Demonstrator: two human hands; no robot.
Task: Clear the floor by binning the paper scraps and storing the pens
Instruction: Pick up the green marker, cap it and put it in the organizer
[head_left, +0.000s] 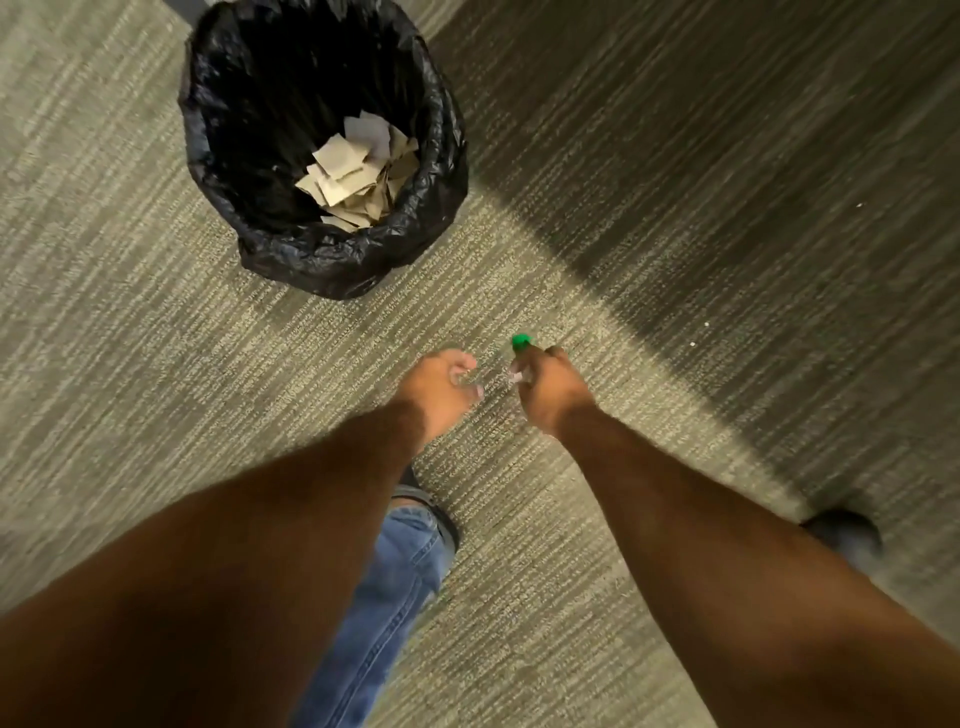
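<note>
Down over the carpet (156, 364), both arms reach low near the bin (322, 260), whose black liner already holds a heap of paper scraps (358, 176), so the binning looks largely done. Right hand (550, 389): grip closed around a pen (521, 342), only its green end showing above the knuckles, probably gathered for storing; left hand (439, 387): fingers curled, something clear and blurred inside, cannot tell what or whether it is clamped. Open carpet lies all round the hands; bin rim stands ahead and left, a shoe (847, 535) well behind.
</note>
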